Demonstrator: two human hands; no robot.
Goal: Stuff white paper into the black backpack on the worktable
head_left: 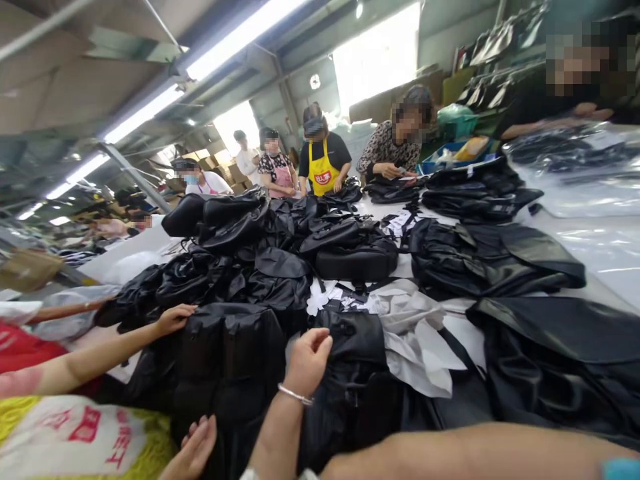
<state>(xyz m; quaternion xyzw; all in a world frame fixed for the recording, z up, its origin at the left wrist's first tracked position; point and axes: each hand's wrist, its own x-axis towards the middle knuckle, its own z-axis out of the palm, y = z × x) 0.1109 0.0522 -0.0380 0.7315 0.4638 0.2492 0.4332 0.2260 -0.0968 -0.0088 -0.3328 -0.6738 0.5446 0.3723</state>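
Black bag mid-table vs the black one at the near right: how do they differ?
The mid-table bag looks filled out and rounded; the near right bag lies flat and limp. The mid-table bag sits farther from the camera; the near right bag is close and looms larger in view. Both are black and glossy.

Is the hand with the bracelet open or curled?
Curled: the hand with the bracelet has its fingers bent inward, resting against a black bag.

Across the desk (605, 253) I see a person in a yellow apron (323, 175), crumpled grey paper (415, 333), clear plastic bags (590, 180), a blue tray (453, 155), and fluorescent ceiling lights (225, 47) overhead.
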